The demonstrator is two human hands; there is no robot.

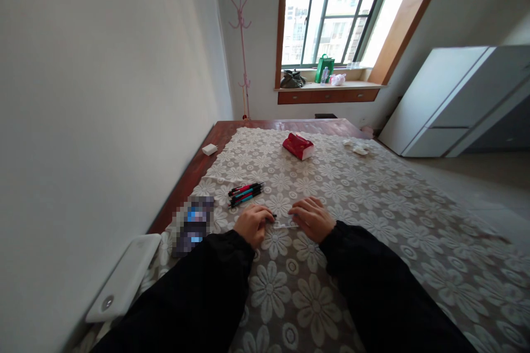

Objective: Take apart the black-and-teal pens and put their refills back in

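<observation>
My left hand is closed, its fingers curled down near the tablecloth. A small dark tip pokes out at its fingertips; the rest of that thing is hidden. Opposite it, my right hand has its fingers bent and together at the end of a thin, clear, whitish strip, which looks like plastic and lies between both hands. Just beyond my left hand, several pens in black, red and blue lie side by side in a bundle.
A patterned tablecloth covers the wooden table. Farther back lie a red tissue pack, a white adapter and crumpled white tissues. On the left are a blurred-out item and a white, flat device beside the wall.
</observation>
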